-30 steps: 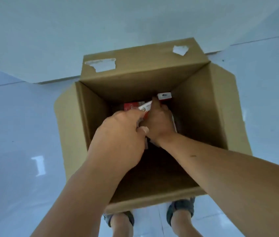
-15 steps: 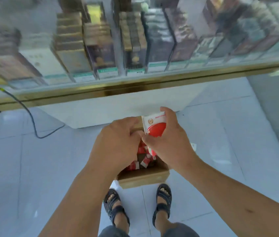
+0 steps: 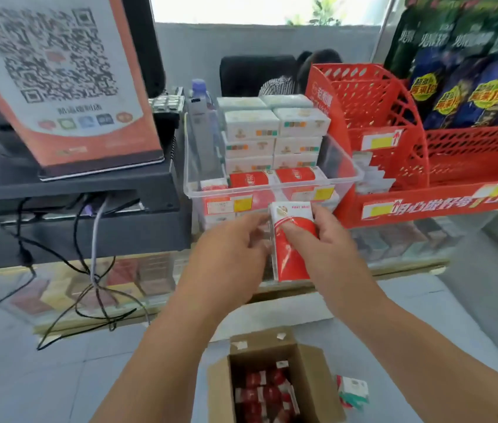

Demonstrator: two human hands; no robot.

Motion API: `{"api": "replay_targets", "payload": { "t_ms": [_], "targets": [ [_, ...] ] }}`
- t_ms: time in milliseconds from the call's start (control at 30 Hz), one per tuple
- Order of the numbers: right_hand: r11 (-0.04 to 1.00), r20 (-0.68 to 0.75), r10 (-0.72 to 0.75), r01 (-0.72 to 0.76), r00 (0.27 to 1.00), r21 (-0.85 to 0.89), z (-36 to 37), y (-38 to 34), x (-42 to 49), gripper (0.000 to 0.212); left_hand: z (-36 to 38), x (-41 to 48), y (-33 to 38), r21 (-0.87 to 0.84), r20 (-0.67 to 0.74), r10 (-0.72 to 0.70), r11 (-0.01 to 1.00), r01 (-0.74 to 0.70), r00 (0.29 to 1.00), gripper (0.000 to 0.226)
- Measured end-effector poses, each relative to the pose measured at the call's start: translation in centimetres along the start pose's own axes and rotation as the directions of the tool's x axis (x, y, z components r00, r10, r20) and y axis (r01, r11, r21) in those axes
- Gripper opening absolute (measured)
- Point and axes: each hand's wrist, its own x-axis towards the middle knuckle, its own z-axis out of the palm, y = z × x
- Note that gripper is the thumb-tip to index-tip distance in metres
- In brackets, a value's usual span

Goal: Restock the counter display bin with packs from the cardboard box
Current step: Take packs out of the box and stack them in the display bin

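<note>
A red and white pack stands upright in front of me, just below the front wall of the clear plastic display bin. My right hand grips the pack from the right, thumb across its face. My left hand holds its left edge with curled fingers; more packs may sit behind it, hidden. The bin holds white packs stacked at the back and red packs in front. The open cardboard box sits on the floor below, with several red packs inside.
A QR code sign stands on a black stand with hanging cables at left. Red mesh racks with dark snack bags stand right of the bin. A person sits behind the counter. A loose pack lies on the floor by the box.
My hands came up out of the box with the pack and rose from floor height to the counter. The view lifted from the box to the display bin.
</note>
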Motion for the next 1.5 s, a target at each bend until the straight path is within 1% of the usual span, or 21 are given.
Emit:
{"api": "replay_targets", "payload": {
  "t_ms": [100,267,367,467,533,633,700,733,867,967,1067,1100,1167,1200,1267,1333,1367,1433,1500],
  "targets": [
    [1.0,0.036,-0.015,0.015,0.999,-0.004,-0.6,-3.6,2.4,0.015,-2.4,1.3,2.4,0.048,-0.069,0.023,0.999,-0.02,0.997,0.037],
    [1.0,0.084,-0.003,0.005,0.996,-0.014,-0.3,-7.7,8.3,0.012,-6.2,4.1,5.5,0.155,-0.234,0.054,0.988,-0.017,0.971,0.034],
    [1.0,0.159,0.013,-0.011,0.987,-0.01,0.4,-9.3,12.1,0.007,-8.4,5.7,7.1,0.229,-0.33,0.085,0.973,-0.008,0.94,0.036],
    [0.993,0.186,0.029,-0.007,0.982,-0.118,2.1,-9.6,15.6,0.01,-9.7,6.5,8.3,0.256,-0.389,0.116,0.967,-0.014,0.914,0.037],
    [0.98,0.213,0.086,-0.044,0.973,-0.194,3.7,-9.0,17.4,0.013,-10.0,6.7,8.6,0.27,-0.416,0.121,0.963,-0.005,0.901,0.036],
    [0.954,0.273,0.189,-0.111,0.943,-0.279,6.1,-6.9,19.0,0.027,-9.7,6.8,8.1,0.266,-0.416,0.103,0.964,0.013,0.904,0.036],
    [0.919,0.309,0.243,-0.116,0.919,-0.377,7.2,-5.7,19.1,0.034,-9.2,6.9,7.2,0.26,-0.388,0.07,0.965,0.037,0.919,0.038],
    [0.896,0.328,0.254,-0.093,0.91,-0.435,7.6,-5.3,19.1,0.035,-8.9,6.9,6.8,0.258,-0.375,0.054,0.965,0.048,0.925,0.038],
    [0.819,0.36,0.175,0.068,0.916,-0.57,7.9,-4.7,19.6,0.028,-8.3,7.3,5.2,0.243,-0.342,0.023,0.968,0.064,0.939,0.038],
    [0.802,0.38,0.194,0.077,0.905,-0.593,7.8,-4.8,19.7,0.037,-8.0,7.5,4.8,0.21,-0.332,0.012,0.976,0.062,0.943,0.039],
    [0.747,0.412,0.161,0.162,0.897,-0.644,7.2,-5.2,19.2,0.036,-7.7,7.6,4.6,0.19,-0.298,0.015,0.981,0.044,0.955,0.04],
    [0.754,0.409,0.144,0.167,0.901,-0.635,6.7,-5.5,18.8,0.039,-7.7,7.5,4.5,0.18,-0.286,0.016,0.983,0.038,0.958,0.04],
    [0.821,0.374,0.107,0.13,0.921,-0.555,5.1,-6.1,17.5,0.047,-7.5,7.2,4.2,0.155,-0.265,0.019,0.988,0.023,0.964,0.039],
    [0.853,0.351,0.079,0.12,0.933,-0.508,4.1,-6.4,16.5,0.047,-7.3,6.9,4.0,0.143,-0.252,0.024,0.99,0.013,0.967,0.039],
    [0.897,0.3,-0.031,0.16,0.953,-0.413,2.2,-6.6,14.4,0.042,-6.6,6.3,3.8,0.124,-0.224,0.042,0.992,-0.015,0.974,0.037],
    [0.925,0.219,-0.159,0.222,0.963,-0.307,0.4,-6.3,11.6,0.034,-5.6,5.5,3.7,0.096,-0.186,0.07,0.994,-0.053,0.98,0.036],
    [0.94,0.178,-0.188,0.229,0.966,-0.253,-0.3,-5.7,10.0,0.029,-5.0,5.1,3.5,0.078,-0.164,0.082,0.995,-0.07,0.983,0.036],
    [0.959,0.133,-0.196,0.218,0.972,-0.183,-1.2,-3.9,6.8,0.019,-3.6,4.3,2.7,0.051,-0.118,0.102,0.994,-0.097,0.988,0.036],
    [0.97,0.124,-0.161,0.18,0.979,-0.163,-1.7,-1.0,4.4,0.018,-1.9,3.6,1.4,0.047,-0.065,0.102,0.994,-0.099,0.993,0.037]
  ]
}}
